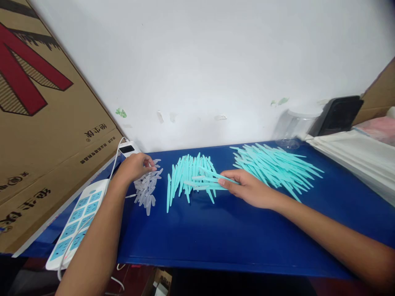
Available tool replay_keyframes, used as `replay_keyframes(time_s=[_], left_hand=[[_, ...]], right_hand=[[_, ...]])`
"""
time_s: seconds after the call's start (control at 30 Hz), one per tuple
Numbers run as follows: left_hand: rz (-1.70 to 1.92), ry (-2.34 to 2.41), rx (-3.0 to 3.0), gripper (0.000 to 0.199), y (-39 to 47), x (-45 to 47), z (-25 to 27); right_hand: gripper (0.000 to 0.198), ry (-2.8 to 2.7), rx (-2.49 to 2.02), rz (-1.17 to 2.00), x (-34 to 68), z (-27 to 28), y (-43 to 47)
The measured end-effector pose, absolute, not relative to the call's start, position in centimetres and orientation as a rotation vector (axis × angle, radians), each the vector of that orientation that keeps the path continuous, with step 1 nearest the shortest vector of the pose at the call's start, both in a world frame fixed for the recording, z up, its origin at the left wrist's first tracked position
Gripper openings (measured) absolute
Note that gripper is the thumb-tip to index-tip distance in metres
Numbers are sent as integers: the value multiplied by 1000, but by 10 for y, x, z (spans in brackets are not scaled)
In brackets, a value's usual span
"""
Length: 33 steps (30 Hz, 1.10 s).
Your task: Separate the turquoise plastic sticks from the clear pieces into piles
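Observation:
My right hand (247,187) is closed around several turquoise eyebrow razors (210,186), fanned out with their tips pointing left. They hover over the right side of a middle pile of the same razors (185,172), which lie roughly side by side. At the left, a heap of small translucent blade caps (146,189) rests on the table. My left hand (140,165) is at the top of that heap, thumb and fingers pinched on a cap that is mostly hidden. A larger razor pile (274,166) spreads beyond my right hand.
A white power strip (77,224) with a cable lies along the left edge of the blue table (197,238), beside a large cardboard box (61,135). A white device (128,148) stands behind my left hand. At the back right are a clear jar (296,125), a black object (341,115) and white sheets (354,156).

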<state>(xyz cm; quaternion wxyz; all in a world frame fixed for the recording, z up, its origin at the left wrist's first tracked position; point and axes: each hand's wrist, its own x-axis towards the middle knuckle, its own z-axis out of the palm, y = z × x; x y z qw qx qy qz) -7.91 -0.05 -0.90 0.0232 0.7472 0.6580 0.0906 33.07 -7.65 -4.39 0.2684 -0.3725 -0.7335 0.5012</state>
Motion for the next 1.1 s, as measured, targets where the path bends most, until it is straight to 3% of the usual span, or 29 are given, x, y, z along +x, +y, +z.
replay_keyframes(time_s=[0.13, 0.47, 0.83, 1.1], left_hand=[[248, 1861, 2230, 36, 3, -77, -15], [241, 1712, 2238, 39, 9, -58, -41], [976, 1265, 1969, 46, -8, -9, -27], [1027, 1136, 1695, 45, -24, 21, -32]], right_hand=[[45, -1999, -999, 1362, 331, -44, -77], [45, -2025, -986, 1317, 331, -43, -78], [49, -2023, -984, 1317, 329, -41, -78], [46, -1998, -984, 1370, 329, -45, -76]])
